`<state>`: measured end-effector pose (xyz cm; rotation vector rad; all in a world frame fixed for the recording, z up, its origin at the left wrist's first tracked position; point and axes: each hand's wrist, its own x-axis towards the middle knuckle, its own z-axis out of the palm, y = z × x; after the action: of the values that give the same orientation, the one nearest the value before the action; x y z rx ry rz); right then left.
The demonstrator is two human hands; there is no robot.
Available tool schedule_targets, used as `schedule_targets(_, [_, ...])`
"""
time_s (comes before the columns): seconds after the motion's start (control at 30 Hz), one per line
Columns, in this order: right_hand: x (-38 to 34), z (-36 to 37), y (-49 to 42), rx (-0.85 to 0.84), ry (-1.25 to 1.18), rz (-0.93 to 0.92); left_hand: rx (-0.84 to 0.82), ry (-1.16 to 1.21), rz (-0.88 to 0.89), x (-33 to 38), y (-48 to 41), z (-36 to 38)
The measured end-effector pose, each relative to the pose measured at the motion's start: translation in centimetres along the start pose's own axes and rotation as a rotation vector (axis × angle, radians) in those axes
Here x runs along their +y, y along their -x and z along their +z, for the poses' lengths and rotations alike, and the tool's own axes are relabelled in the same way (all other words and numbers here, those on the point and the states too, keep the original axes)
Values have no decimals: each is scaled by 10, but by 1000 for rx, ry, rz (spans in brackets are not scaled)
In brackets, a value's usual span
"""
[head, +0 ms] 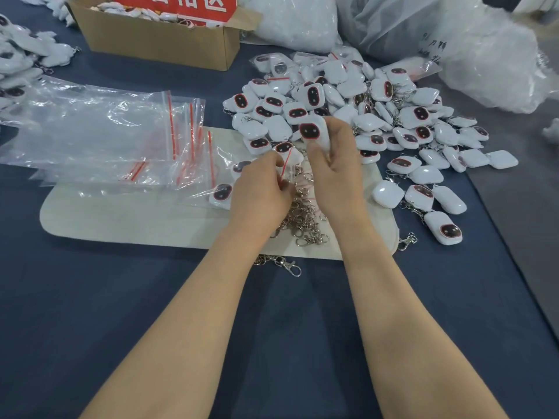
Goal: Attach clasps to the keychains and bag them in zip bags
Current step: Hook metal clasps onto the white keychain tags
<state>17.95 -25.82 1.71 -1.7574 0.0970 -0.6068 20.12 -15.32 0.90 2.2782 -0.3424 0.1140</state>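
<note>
My right hand (335,164) grips a white keychain (313,132) with a dark red-rimmed face, held upright above the cloth mat (136,213). My left hand (260,192) pinches the red-striped mouth of a small clear zip bag (289,164) right beside it. A heap of silver clasps (305,219) lies on the mat between and under my hands. A big pile of white keychains (378,116) spreads behind and to the right. Empty zip bags (121,131) with red seals lie stacked at the left.
A cardboard box (157,40) with more keychains stands at the back left. Large white plastic sacks (453,34) fill the back right. Bagged keychains (18,55) pile at the far left edge. A loose clasp (287,264) lies on the blue tablecloth (90,297) near my left forearm.
</note>
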Motion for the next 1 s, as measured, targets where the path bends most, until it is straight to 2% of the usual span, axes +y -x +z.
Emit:
schedule_targets(0.13, [-1,6,4,60,212,-166,8,42,-26,1,-1,0])
schedule_targets(0.2, [-4,8,4,90,157,-119,25,84,-31,0,-1,0])
schedule_targets(0.3, [-4,11,5,66,4,79,73,149,-43,1,-1,0])
schedule_targets(0.4, [2,12,6,68,218,69,124,212,-56,3,0,-2])
schedule_targets(0.5, [2,11,8,56,279,77,213,332,-82,5,-1,-7])
schedule_targets(0.6, [-2,11,8,-77,342,55,283,408,-57,8,0,-11])
schedule_targets(0.7, [-3,13,9,-345,425,-15,342,426,-6,12,2,-14])
schedule_targets(0.77, [-3,15,8,-430,453,-30,363,424,10,12,2,-14])
schedule_targets(0.8, [-3,15,7,-391,438,-44,364,429,8,11,1,-14])
schedule_targets(0.9, [0,11,5,-102,483,-62,342,445,-26,6,-2,-12])
schedule_targets(0.93, [2,9,5,-62,569,-62,326,434,-39,5,-2,-10])
schedule_targets(1.0, [9,7,4,-93,696,-56,296,391,-38,3,-3,-7])
